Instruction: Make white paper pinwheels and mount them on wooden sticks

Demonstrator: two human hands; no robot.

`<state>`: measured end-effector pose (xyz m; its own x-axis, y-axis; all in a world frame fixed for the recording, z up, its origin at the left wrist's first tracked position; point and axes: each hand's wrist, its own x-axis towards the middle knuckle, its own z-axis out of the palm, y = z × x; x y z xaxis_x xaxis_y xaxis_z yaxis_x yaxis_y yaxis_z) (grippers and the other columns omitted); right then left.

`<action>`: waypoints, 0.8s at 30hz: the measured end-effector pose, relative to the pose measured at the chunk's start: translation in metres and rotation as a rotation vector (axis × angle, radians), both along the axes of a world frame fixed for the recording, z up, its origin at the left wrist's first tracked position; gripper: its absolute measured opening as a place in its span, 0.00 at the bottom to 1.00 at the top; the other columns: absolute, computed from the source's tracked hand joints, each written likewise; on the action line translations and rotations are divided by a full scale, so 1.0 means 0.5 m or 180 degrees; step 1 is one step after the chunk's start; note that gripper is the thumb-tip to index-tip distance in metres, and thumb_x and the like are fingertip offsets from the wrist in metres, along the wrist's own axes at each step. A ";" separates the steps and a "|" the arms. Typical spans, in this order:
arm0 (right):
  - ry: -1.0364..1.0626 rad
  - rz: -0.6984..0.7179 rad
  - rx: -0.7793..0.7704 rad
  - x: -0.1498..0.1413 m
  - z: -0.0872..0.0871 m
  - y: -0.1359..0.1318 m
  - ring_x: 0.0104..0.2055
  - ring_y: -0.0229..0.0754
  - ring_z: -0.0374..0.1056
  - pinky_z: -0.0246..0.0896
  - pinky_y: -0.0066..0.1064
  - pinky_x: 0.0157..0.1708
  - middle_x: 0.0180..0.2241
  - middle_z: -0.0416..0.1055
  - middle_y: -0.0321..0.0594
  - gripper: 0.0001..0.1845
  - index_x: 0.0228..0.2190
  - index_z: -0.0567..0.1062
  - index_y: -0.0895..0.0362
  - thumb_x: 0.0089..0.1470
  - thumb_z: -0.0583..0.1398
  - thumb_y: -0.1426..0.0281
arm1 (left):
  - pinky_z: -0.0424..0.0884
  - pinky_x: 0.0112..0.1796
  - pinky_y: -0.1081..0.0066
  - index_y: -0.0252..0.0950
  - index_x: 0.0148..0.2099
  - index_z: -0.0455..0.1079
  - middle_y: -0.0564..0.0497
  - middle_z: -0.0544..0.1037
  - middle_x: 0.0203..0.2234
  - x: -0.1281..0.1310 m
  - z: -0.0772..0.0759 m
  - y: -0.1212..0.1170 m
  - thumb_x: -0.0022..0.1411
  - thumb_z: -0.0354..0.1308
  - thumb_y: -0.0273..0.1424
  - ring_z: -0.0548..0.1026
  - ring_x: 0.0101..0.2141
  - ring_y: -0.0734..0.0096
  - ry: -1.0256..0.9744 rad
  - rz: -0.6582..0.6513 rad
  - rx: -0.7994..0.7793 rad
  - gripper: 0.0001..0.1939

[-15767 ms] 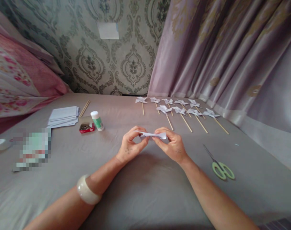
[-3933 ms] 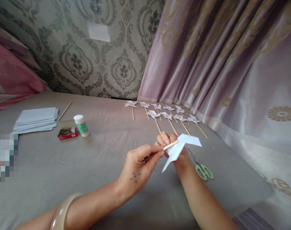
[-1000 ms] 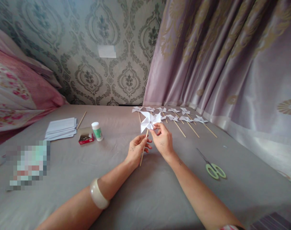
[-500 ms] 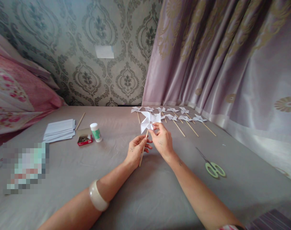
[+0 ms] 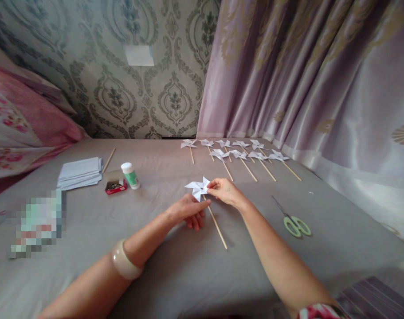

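Note:
A white paper pinwheel (image 5: 197, 188) on a thin wooden stick (image 5: 218, 227) is in front of me, its stick slanting down to the right over the grey cloth. My right hand (image 5: 227, 192) pinches the pinwheel's right blade between thumb and fingertips. Just below the paper head is my left hand (image 5: 187, 210), open, its index finger stretched towards the stick and the other fingers loosely bent. Whether that fingertip touches the stick I cannot tell. Beyond my hands, several more white pinwheels (image 5: 239, 154) lie in two rows at the back right.
On the left lie a stack of white paper (image 5: 80, 172), a loose stick (image 5: 109, 160), a small red box of metal bits (image 5: 115, 188) and a white-and-green bottle (image 5: 131, 176). Green-handled scissors (image 5: 292, 220) rest at the right. A blurred packet (image 5: 38, 226) is at the far left.
The pinwheel has moved down, and its stick has swung from leaning left to slanting right. My left hand has let go of the stick; my right hand has shifted to a blade.

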<state>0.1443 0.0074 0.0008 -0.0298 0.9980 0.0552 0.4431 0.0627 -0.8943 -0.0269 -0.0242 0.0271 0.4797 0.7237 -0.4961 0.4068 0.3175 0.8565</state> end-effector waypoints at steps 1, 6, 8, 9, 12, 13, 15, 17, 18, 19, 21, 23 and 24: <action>-0.0012 -0.0006 -0.0022 -0.001 -0.008 0.000 0.19 0.32 0.64 0.58 0.24 0.21 0.19 0.72 0.33 0.04 0.24 0.76 0.59 0.39 0.65 0.73 | 0.54 0.12 0.77 0.34 0.17 0.65 0.44 0.72 0.10 -0.011 0.001 0.009 0.51 0.61 0.48 0.66 0.09 0.71 0.0147 -0.0196 0.0184 0.24; -0.0153 0.0004 -0.0061 -0.003 -0.023 -0.003 0.24 0.35 0.67 0.61 0.27 0.27 0.22 0.74 0.34 0.05 0.25 0.77 0.58 0.38 0.65 0.73 | 0.56 0.18 0.77 0.36 0.20 0.70 0.51 0.72 0.13 -0.034 -0.004 0.046 0.53 0.61 0.37 0.64 0.14 0.76 0.0341 0.0572 0.2244 0.14; -0.0230 -0.0015 -0.0049 -0.004 -0.024 -0.004 0.27 0.37 0.69 0.62 0.28 0.31 0.25 0.75 0.35 0.07 0.26 0.77 0.57 0.37 0.66 0.74 | 0.60 0.24 0.76 0.37 0.25 0.74 0.50 0.75 0.21 -0.030 -0.017 0.054 0.51 0.62 0.31 0.67 0.21 0.74 0.0245 0.0780 0.2948 0.05; -0.0272 -0.0030 -0.0044 -0.005 -0.024 -0.004 0.28 0.38 0.70 0.63 0.29 0.32 0.25 0.75 0.36 0.08 0.26 0.78 0.57 0.37 0.66 0.75 | 0.62 0.26 0.75 0.37 0.28 0.76 0.50 0.75 0.24 -0.026 -0.024 0.056 0.50 0.62 0.29 0.69 0.23 0.73 0.0240 0.0728 0.3113 0.02; -0.0394 -0.0061 -0.0026 -0.008 -0.025 -0.006 0.30 0.39 0.70 0.63 0.31 0.34 0.26 0.76 0.37 0.10 0.28 0.78 0.58 0.37 0.66 0.75 | 0.64 0.30 0.73 0.37 0.30 0.77 0.49 0.75 0.26 -0.018 -0.042 0.059 0.49 0.64 0.29 0.70 0.25 0.71 0.0410 0.0525 0.3131 0.03; -0.0432 -0.0061 -0.0016 -0.009 -0.026 -0.006 0.30 0.40 0.70 0.63 0.31 0.34 0.27 0.76 0.38 0.10 0.28 0.78 0.58 0.37 0.66 0.75 | 0.64 0.30 0.73 0.37 0.30 0.77 0.49 0.74 0.26 -0.016 -0.046 0.059 0.49 0.64 0.30 0.70 0.25 0.70 0.0469 0.0498 0.3089 0.04; -0.0500 -0.0050 0.0007 -0.010 -0.027 -0.007 0.31 0.40 0.71 0.63 0.31 0.34 0.28 0.76 0.39 0.11 0.29 0.78 0.58 0.38 0.66 0.74 | 0.64 0.30 0.73 0.37 0.29 0.78 0.49 0.74 0.25 -0.014 -0.049 0.059 0.48 0.65 0.31 0.69 0.24 0.70 0.0556 0.0490 0.3040 0.04; -0.0548 -0.0036 0.0017 -0.009 -0.027 -0.007 0.31 0.41 0.71 0.64 0.32 0.35 0.29 0.76 0.40 0.11 0.30 0.78 0.58 0.39 0.66 0.73 | 0.65 0.31 0.72 0.36 0.29 0.78 0.48 0.74 0.25 -0.013 -0.048 0.059 0.48 0.65 0.31 0.70 0.25 0.69 0.0612 0.0497 0.3019 0.04; -0.0570 -0.0027 0.0021 -0.009 -0.027 -0.007 0.32 0.41 0.71 0.64 0.31 0.35 0.29 0.77 0.40 0.11 0.31 0.78 0.58 0.39 0.66 0.73 | 0.65 0.31 0.72 0.36 0.29 0.78 0.48 0.75 0.25 -0.012 -0.047 0.060 0.49 0.65 0.31 0.71 0.25 0.69 0.0658 0.0488 0.3006 0.04; -0.0605 -0.0014 0.0022 -0.008 -0.027 -0.007 0.32 0.41 0.72 0.64 0.31 0.35 0.30 0.77 0.40 0.11 0.31 0.78 0.58 0.40 0.66 0.73 | 0.65 0.32 0.72 0.36 0.29 0.78 0.48 0.76 0.26 -0.011 -0.046 0.060 0.50 0.64 0.31 0.72 0.26 0.68 0.0729 0.0458 0.2988 0.04; -0.0706 0.0019 0.0015 -0.008 -0.025 -0.007 0.34 0.41 0.72 0.64 0.30 0.36 0.31 0.77 0.41 0.12 0.33 0.78 0.59 0.41 0.66 0.72 | 0.66 0.33 0.73 0.36 0.31 0.78 0.48 0.77 0.27 -0.009 -0.044 0.061 0.52 0.63 0.31 0.73 0.29 0.68 0.0924 0.0351 0.2933 0.05; -0.0811 0.0048 -0.0010 -0.007 -0.023 -0.008 0.35 0.41 0.73 0.65 0.29 0.37 0.32 0.78 0.42 0.12 0.34 0.78 0.59 0.42 0.66 0.71 | 0.67 0.34 0.73 0.35 0.32 0.78 0.48 0.78 0.29 -0.007 -0.042 0.062 0.53 0.61 0.31 0.74 0.31 0.67 0.1104 0.0257 0.2885 0.06; -0.0844 0.0057 -0.0028 -0.007 -0.022 -0.008 0.36 0.41 0.73 0.65 0.29 0.37 0.33 0.78 0.43 0.12 0.34 0.78 0.59 0.43 0.66 0.71 | 0.67 0.34 0.73 0.35 0.33 0.78 0.48 0.79 0.30 -0.007 -0.041 0.062 0.54 0.61 0.31 0.74 0.32 0.67 0.1157 0.0232 0.2868 0.06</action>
<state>0.1408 0.0034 -0.0104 -0.0597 0.9976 0.0346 0.6610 0.0655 -0.7475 -0.0302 0.0066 0.0066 0.3456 0.9265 0.1491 0.6998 -0.3603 0.6169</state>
